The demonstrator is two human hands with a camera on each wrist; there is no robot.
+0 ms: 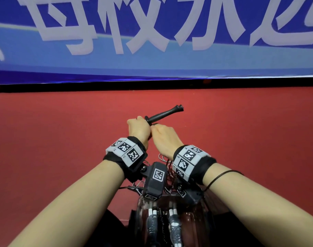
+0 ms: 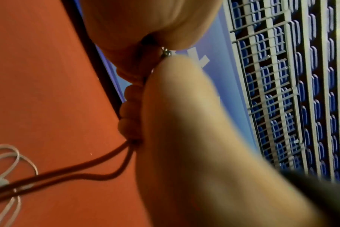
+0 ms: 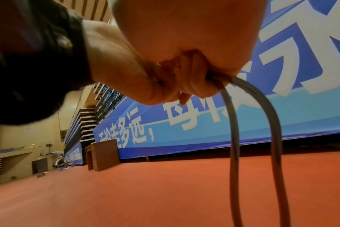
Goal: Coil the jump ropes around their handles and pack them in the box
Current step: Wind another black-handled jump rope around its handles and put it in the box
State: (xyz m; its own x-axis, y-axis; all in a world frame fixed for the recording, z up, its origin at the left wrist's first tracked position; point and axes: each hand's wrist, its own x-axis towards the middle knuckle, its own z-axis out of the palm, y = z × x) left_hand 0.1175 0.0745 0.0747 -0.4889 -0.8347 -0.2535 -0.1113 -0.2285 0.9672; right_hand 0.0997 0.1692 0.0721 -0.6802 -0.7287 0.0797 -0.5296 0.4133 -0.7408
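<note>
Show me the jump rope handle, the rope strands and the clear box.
jump rope handle (image 1: 163,114), head view, middle of the black shaft.
rope strands (image 3: 234,130), right wrist view, the left hanging strand.
clear box (image 1: 140,209), head view, its left wall, under the wrists.

Even indoor light, sharp head view, left wrist view blurred, wide-angle bending at edges

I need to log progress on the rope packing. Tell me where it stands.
Done: nothing visibly packed; no box clearly shows. In hand: the left hand grips a black handle, and the right hand pinches the rope, which hangs as two loose strands. Left: winding this rope on and boxing it. A white cord lies looped on the red floor.
</note>
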